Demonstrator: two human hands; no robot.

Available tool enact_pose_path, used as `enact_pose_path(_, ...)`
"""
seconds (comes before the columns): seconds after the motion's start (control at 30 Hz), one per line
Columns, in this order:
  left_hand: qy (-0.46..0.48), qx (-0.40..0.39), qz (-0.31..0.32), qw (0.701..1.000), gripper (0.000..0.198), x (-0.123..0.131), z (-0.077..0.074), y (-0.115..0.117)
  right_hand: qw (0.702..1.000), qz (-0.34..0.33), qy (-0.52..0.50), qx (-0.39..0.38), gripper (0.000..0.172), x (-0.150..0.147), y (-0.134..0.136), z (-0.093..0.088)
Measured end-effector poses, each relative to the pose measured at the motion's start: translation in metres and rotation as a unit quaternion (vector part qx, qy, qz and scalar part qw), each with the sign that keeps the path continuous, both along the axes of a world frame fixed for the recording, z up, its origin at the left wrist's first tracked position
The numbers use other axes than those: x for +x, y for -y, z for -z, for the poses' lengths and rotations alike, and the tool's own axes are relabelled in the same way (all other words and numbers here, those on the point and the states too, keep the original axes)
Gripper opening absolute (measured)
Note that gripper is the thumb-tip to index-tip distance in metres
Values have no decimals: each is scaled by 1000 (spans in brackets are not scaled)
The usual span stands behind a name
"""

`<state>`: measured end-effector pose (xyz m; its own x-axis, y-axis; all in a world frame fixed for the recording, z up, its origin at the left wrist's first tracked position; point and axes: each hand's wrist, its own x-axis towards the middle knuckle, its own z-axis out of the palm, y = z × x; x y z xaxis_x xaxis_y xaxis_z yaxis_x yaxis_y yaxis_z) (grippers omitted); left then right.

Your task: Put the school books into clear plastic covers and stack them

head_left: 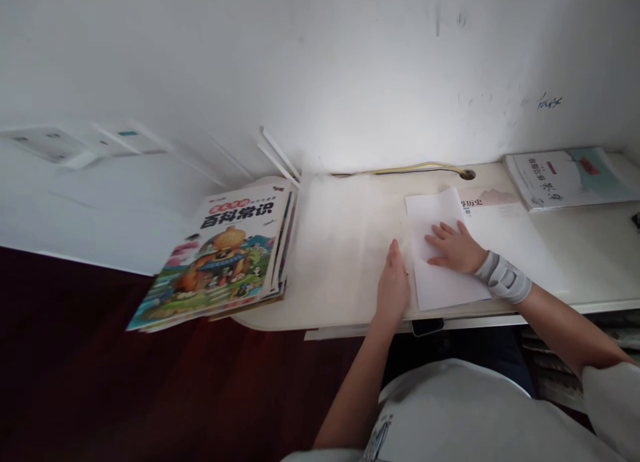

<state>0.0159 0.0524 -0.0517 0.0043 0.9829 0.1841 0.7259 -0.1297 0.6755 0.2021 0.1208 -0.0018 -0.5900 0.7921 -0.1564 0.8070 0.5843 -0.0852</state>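
A white sheet of paper point(435, 279) lies on the desk, partly over a pale book point(510, 239) with a printed title. Flat on the paper rests my right hand point(455, 247), fingers spread, with a grey band round the wrist. My left hand point(394, 285) stands on its edge at the paper's left side, its fingers stretched out and held close together. Nothing shows in its grasp. Whether it touches the paper's edge I cannot tell for sure. The right hand hides part of the sheet and of the book beneath.
At the desk's left end a stack of colourful books point(225, 249) juts past the edge. More books point(565, 179) lie at the back right. A yellow cable point(400, 170) runs along the wall to a hole point(467, 175) in the white desk point(340, 262). Wall sockets point(50, 145) are far left.
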Motion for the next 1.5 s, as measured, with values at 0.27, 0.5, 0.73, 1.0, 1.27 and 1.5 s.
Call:
enact_pose_path(0.27, -5, -4, -2, 1000, 60, 1, -5, 2, 999, -32, -7, -12, 63, -8, -5, 1)
enact_pose_path(0.5, -29, 12, 18, 999, 62, 0, -5, 2, 998, -50, -4, -31, 69, -4, -10, 0)
enact_pose_path(0.73, -31, 22, 29, 999, 62, -1, -3, 1, 996, -78, 12, 31, 69, -13, 15, -8)
enact_pose_path(1.0, -20, 43, 19, 999, 56, -3, -4, 3, 987, -157, 32, -1, 79, -4, 53, -24)
enact_pose_path(1.27, -125, -7, -14, 992, 42, -7, -28, 21, 989, -143, 23, 2, 67, -4, 44, -11)
enact_pose_path(1.5, -14, -42, -19, 999, 34, -14, -38, 23, 993, -105, 19, 45, 59, -5, 50, -8)
